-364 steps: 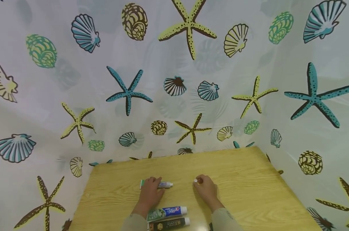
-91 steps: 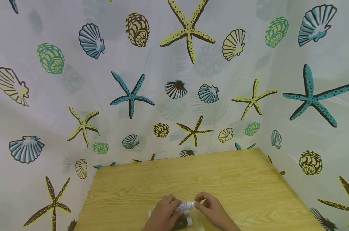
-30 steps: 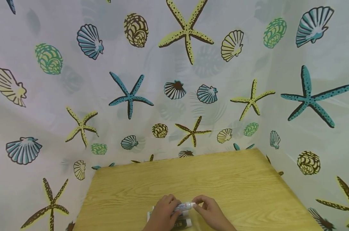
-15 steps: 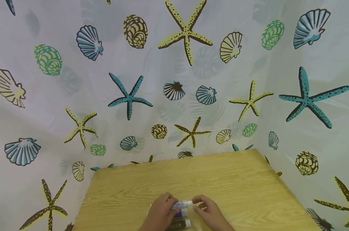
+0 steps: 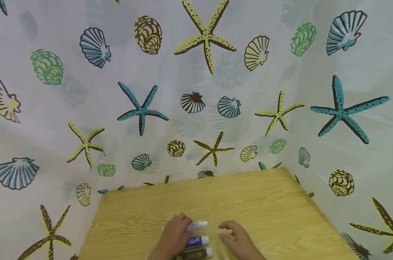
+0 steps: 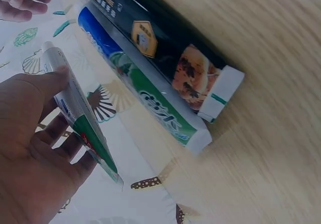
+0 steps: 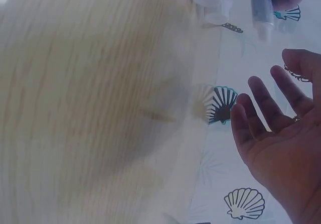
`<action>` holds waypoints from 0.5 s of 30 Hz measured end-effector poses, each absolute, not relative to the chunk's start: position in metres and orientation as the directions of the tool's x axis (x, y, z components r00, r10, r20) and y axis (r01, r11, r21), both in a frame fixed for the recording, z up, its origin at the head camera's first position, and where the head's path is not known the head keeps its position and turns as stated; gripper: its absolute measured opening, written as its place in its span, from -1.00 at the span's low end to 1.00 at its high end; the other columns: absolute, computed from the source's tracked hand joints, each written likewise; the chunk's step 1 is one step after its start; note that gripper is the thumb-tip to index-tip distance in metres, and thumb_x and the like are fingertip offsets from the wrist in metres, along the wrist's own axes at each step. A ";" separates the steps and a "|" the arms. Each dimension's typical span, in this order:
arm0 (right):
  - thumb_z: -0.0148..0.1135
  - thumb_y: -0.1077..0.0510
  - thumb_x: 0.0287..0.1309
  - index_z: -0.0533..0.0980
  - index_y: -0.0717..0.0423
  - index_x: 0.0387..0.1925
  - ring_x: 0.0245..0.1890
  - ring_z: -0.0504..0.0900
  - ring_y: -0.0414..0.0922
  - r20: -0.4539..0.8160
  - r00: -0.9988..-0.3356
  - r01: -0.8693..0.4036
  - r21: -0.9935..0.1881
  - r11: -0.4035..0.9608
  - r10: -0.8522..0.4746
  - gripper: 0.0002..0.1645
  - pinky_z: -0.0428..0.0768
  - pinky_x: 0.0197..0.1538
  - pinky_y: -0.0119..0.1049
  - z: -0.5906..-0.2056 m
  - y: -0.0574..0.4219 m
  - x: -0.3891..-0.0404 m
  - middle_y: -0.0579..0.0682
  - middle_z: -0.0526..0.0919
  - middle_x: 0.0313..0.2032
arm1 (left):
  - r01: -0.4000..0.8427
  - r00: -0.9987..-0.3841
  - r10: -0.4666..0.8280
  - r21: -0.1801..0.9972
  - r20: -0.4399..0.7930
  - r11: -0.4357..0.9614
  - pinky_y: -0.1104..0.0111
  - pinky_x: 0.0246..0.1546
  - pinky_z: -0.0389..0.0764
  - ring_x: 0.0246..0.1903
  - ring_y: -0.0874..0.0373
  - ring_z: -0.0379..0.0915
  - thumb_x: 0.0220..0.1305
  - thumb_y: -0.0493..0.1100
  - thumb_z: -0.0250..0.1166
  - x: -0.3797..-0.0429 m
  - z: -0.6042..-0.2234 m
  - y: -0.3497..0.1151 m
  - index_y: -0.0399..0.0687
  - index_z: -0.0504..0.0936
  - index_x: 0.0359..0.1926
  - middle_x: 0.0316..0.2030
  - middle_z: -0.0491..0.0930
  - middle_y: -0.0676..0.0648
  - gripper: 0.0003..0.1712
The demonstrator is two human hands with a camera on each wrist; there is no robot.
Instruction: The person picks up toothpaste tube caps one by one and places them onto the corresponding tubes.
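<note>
In the head view my left hand (image 5: 171, 234) grips a slim white toothpaste tube (image 5: 197, 225), its white capped end pointing right. Green print shows on the tube's tail (image 6: 95, 143) in the left wrist view, with my thumb on one side and fingers on the other. Nearer me lie a blue-and-green toothpaste tube (image 5: 197, 241) and, beside it, a black toothpaste tube (image 5: 196, 254), both with white caps to the right. My right hand (image 5: 238, 240) is just right of the held tube, not touching it. Its fingers (image 7: 266, 103) are apart and hold nothing.
A wood-grain table (image 5: 264, 202) lies under the hands and tubes. Around it hangs a white curtain (image 5: 212, 119) printed with starfish and shells, along the back and both sides.
Twelve seconds ago the slim tube lay farther back and my right hand held a small white cap. Later my right fingers were at the tube's end; now they have drawn away, and the tube moved left.
</note>
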State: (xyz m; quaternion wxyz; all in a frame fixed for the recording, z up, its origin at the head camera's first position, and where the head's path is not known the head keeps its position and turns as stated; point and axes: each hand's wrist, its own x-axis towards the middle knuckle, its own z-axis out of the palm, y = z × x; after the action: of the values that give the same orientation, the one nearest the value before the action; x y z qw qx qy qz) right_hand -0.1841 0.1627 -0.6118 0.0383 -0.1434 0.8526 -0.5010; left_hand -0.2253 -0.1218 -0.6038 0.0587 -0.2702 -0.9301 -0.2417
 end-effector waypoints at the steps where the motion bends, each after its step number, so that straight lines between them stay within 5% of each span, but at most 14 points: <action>1: 0.26 0.02 0.51 0.56 0.17 0.18 0.21 0.51 0.26 0.081 -0.955 -0.212 -0.861 0.463 -0.286 -0.62 0.62 0.12 0.09 -0.613 0.163 -0.184 0.05 0.65 0.17 | 0.528 -0.849 0.470 0.418 0.240 0.740 0.38 -0.21 0.58 -0.24 0.32 0.43 0.32 -0.15 0.49 -0.227 -0.605 -0.123 -0.01 0.74 -0.01 -0.18 0.64 0.10 -0.76; 7: 0.24 0.01 0.53 0.56 0.09 0.18 0.19 0.51 0.22 0.057 -0.955 -0.195 -0.859 0.473 -0.290 -0.65 0.55 0.09 -0.25 -0.616 0.166 -0.185 0.01 0.64 0.17 | 0.534 -0.845 0.464 0.435 0.265 0.725 0.35 -0.26 0.56 -0.27 0.28 0.42 0.30 -0.20 0.51 -0.235 -0.614 -0.131 -0.02 0.71 -0.08 -0.23 0.63 0.07 -0.79; 15: 0.27 0.00 0.51 0.56 0.08 0.16 0.16 0.54 0.17 0.051 -0.953 -0.192 -0.865 0.464 -0.300 -0.65 0.65 0.08 -0.05 -0.614 0.171 -0.183 0.02 0.64 0.14 | 0.521 -0.851 0.482 0.465 0.209 0.716 0.38 -0.32 0.47 -0.30 0.30 0.36 0.34 -0.18 0.48 -0.243 -0.619 -0.134 -0.01 0.70 -0.07 -0.24 0.61 0.07 -0.82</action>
State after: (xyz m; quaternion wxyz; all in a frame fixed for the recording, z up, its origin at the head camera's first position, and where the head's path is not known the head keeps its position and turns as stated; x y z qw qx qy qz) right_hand -0.1829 0.1709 -0.6141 0.0541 -0.1440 0.8538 -0.4974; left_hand -0.2434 -0.1338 -0.6192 0.0365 -0.2709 -0.9256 -0.2616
